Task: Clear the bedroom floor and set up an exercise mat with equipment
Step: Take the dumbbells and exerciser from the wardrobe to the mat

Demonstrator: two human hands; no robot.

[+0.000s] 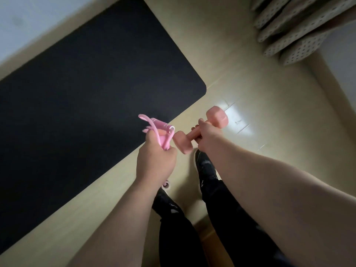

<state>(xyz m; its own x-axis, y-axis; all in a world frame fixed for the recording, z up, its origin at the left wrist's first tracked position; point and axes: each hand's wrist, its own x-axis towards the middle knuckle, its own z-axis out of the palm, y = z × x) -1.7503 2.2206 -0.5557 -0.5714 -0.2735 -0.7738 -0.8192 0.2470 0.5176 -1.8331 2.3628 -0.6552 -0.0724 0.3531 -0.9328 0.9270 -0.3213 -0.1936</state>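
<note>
In the head view, a black exercise mat (86, 89) is seen laid flat on the pale floor (250, 89), filling the left and far part of the scene. A pink dumbbell (192, 133) is held by its bar in the right hand (207, 136), whose fingers are wrapped fully round it, above the bare floor just right of the mat's near edge. A pink coiled rope (160, 130) is clutched in the left hand (156, 162), loops sticking out past the fingers, just beside the dumbbell's near head.

A slip is judged the main risk: the dumbbell is carried directly above a black shoe (204, 164) and hard flooring. The loose loops could also be snagged on the dumbbell, or shaken free if the bundle is gripped unevenly.
</note>
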